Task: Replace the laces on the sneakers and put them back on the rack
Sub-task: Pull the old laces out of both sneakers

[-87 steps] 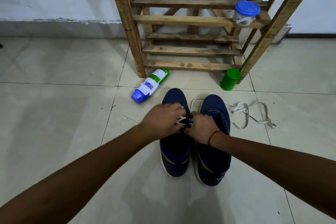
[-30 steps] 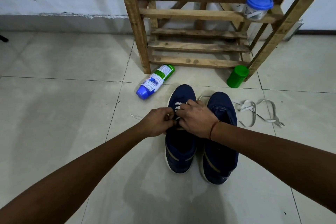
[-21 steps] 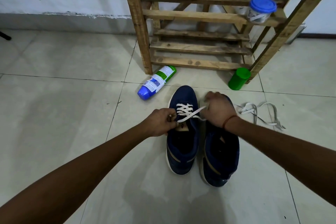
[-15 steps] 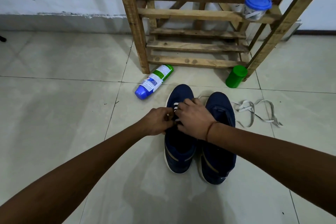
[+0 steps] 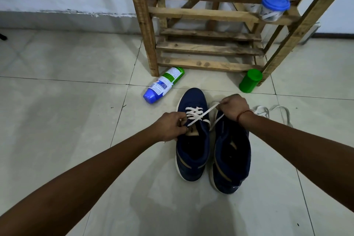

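Two navy sneakers stand side by side on the tiled floor, toes toward the rack. The left sneaker (image 5: 192,145) carries a white lace (image 5: 194,114) criss-crossed through its upper eyelets. My left hand (image 5: 171,126) pinches the lace at the shoe's left eyelets. My right hand (image 5: 232,107) grips the other lace end and holds it taut up and to the right, over the toe of the right sneaker (image 5: 230,157), which shows no lace. A loose white lace (image 5: 275,112) lies on the floor to the right. The wooden rack (image 5: 206,15) stands behind.
A green-and-blue spray can (image 5: 163,84) lies on its side by the rack's left leg. A green cup (image 5: 250,80) stands at the rack's right leg. A blue-lidded jar (image 5: 273,7) sits on a rack shelf. A white wall runs behind.
My right hand has left the shoe's tongue and swung out right, drawing the lace end tight through an eyelet. My left hand has stayed at the left eyelets.
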